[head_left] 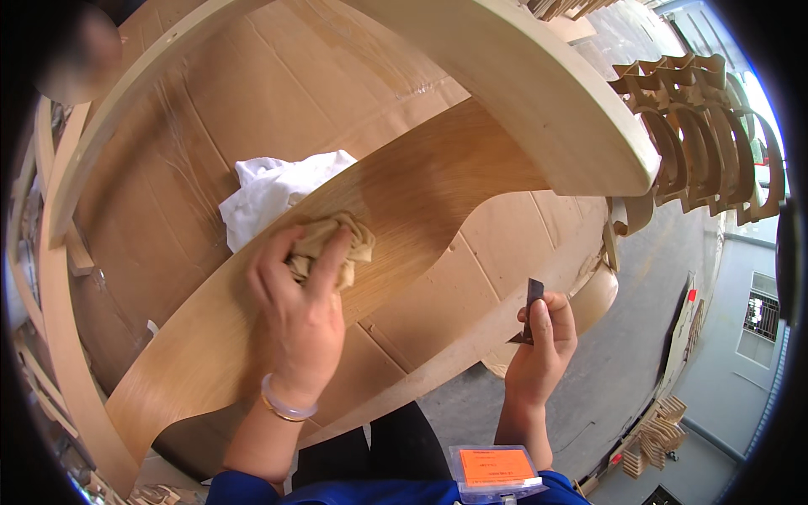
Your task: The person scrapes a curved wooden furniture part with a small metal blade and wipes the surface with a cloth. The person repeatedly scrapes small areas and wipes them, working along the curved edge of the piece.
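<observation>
Left hand (305, 316) clasps a soft rag (359, 241), best gripped bunched, on the panel (417, 198) beneath; right hand (543, 349) pinches a strip (535, 293), likely stiff.

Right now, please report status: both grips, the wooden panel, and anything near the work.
Left grip holding wadded tan cloth against wooden panel. Right grip pinching dark strip, apart from panel. White cloth bunched by panel's far edge.

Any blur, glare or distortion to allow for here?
Head view: upper-left patch heavily blurred; head view: glare whites out part of the right rim beside the curved wooden pieces; head view: wall bends near the rim; head view: left hand, cloth and right hand readable.
</observation>
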Demonstrator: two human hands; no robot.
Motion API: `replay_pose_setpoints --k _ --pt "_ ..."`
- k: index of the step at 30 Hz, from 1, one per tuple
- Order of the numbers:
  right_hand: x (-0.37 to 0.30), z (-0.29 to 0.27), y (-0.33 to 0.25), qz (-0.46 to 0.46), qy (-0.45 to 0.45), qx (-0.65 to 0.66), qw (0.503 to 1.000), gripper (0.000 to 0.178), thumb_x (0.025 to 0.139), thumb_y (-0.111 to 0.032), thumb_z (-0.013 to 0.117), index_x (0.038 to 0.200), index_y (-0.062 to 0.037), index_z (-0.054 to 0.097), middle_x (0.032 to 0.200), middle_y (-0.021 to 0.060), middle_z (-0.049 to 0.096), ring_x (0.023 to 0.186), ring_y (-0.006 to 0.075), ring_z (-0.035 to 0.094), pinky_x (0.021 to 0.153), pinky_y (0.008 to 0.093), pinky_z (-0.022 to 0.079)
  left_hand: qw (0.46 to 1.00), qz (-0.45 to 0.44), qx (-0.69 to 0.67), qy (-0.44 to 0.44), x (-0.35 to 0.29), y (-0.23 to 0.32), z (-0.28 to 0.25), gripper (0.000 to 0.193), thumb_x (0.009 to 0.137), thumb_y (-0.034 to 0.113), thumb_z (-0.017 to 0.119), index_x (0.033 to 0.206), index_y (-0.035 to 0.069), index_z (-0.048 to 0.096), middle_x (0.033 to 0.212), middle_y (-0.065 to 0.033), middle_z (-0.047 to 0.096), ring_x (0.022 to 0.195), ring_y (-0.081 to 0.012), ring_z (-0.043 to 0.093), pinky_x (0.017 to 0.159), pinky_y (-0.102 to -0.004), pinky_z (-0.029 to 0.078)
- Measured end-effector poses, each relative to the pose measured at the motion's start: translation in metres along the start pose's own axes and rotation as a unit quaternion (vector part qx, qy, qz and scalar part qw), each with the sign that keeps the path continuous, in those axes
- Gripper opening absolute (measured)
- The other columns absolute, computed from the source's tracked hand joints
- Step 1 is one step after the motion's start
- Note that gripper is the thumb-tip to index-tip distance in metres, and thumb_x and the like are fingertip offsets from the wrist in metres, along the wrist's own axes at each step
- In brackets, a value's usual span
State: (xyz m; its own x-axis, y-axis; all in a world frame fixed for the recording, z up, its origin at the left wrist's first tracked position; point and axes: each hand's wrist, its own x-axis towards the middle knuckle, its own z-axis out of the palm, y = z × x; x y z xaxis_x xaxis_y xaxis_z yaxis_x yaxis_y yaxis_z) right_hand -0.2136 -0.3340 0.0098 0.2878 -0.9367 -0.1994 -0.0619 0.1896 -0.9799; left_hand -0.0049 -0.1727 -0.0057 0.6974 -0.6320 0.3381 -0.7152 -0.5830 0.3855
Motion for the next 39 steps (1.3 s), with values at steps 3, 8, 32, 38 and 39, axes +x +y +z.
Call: replay_pose_setpoints --k 3,8,32,38,39 --pt "-0.004 -0.005 0.006 0.042 0.004 0.04 0.998 0.01 0.105 -0.01 0.071 0.112 -0.0025 0.07 0.1 -0.0004 0.065 0.088 0.01 0.058 0.082 0.0254 0.045 0.996 -0.006 -0.083 0.028 0.014 0.018 0.018 0.059 0.081 -0.012 0.071 0.137 0.009 0.07 0.132 -0.0157 0.062 0.125 -0.0389 0.057 0.109 -0.0512 0.046" --pt "-0.014 -0.006 0.016 0.073 -0.041 0.076 0.994 0.009 0.105 -0.008 0.071 0.112 -0.0022 0.07 0.101 0.0015 0.065 0.088 0.0128 0.061 0.083 0.0275 0.048 0.937 0.022 -0.291 0.192 0.082 0.065 0.073 0.063 0.077 -0.018 0.068 0.136 0.002 0.064 0.126 -0.0172 0.067 0.12 -0.0402 0.062 0.106 -0.0516 0.049" --pt "0.016 0.047 0.0 -0.151 -0.055 -0.088 0.983 0.018 0.103 0.003 0.07 0.121 0.0038 0.072 0.096 0.0024 0.065 0.082 0.009 0.061 0.072 0.0222 0.047 0.987 0.004 -0.146 0.061 0.05 0.025 0.036 0.048 0.081 0.001 0.079 0.127 0.01 0.071 0.121 -0.0138 0.061 0.11 -0.0368 0.059 0.096 -0.0487 0.051" --pt "0.061 0.089 -0.001 -0.532 -0.059 -0.346 0.771 0.036 0.076 0.014 0.083 0.108 -0.0014 0.084 0.078 0.0037 0.053 0.063 0.0144 0.053 0.055 0.0286 0.041 0.935 -0.218 -0.262 -0.101 -0.041 -0.045 -0.064 0.046 0.085 -0.01 0.075 0.129 -0.002 0.07 0.134 -0.0178 0.066 0.121 -0.034 0.067 0.107 -0.0426 0.053" --pt "0.069 0.096 -0.001 -0.571 -0.052 -0.359 0.736 0.039 0.071 0.012 0.084 0.108 -0.0022 0.084 0.077 0.0041 0.051 0.061 0.0153 0.052 0.053 0.0292 0.04 0.885 -0.288 -0.356 -0.083 -0.054 -0.054 -0.075 0.05 0.092 -0.004 0.076 0.14 -0.002 0.063 0.138 -0.0171 0.065 0.123 -0.0329 0.066 0.11 -0.0444 0.052"
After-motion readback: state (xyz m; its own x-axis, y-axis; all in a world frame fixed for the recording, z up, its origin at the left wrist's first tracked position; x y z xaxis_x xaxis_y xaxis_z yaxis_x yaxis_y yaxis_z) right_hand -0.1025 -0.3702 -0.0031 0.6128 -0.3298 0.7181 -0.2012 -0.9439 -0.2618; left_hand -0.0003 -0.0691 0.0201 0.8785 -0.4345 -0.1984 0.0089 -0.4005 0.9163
